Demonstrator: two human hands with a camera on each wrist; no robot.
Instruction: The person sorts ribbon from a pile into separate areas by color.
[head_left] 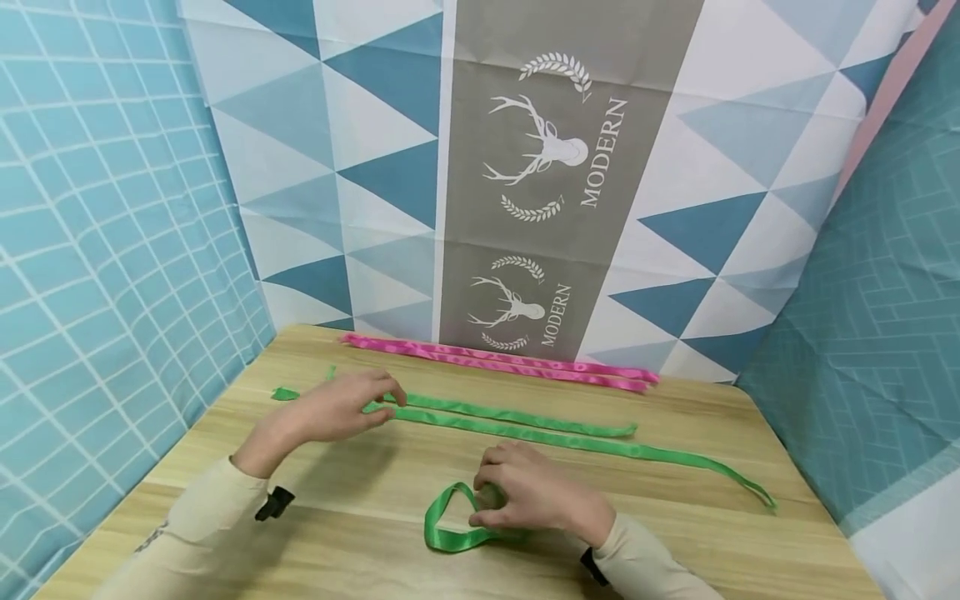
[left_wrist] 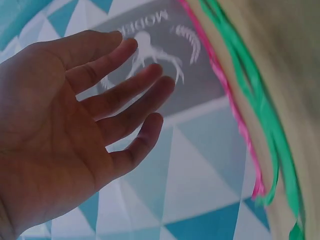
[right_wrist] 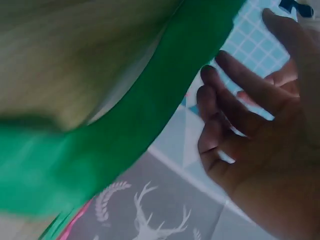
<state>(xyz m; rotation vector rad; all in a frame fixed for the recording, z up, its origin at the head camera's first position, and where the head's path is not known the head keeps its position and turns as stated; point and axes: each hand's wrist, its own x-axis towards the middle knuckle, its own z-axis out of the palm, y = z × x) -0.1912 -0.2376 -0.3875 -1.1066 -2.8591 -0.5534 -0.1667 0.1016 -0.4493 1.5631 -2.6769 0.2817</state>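
My left hand point(head_left: 347, 407) hovers over the left part of a long green ribbon point(head_left: 525, 433) laid in two near-parallel strands across the table. Its fingers are spread and relaxed, with nothing in the palm, as the left wrist view shows. Nearer the front, my right hand point(head_left: 536, 492) is over another green ribbon point(head_left: 442, 537), which bends in a loose loop to the left of the thumb. In the right wrist view this green band point(right_wrist: 135, 115) passes close by the fingertips, and thumb and index finger stand apart. Part of the looped ribbon is hidden beneath the right hand.
A pink ribbon point(head_left: 495, 360), also in two strands, lies along the back edge of the wooden table point(head_left: 375, 525). Patterned cloth point(head_left: 390, 167) with deer prints rises behind it. Blue gridded cloth point(head_left: 97, 208) hangs at the left, teal cloth point(head_left: 885, 358) at the right.
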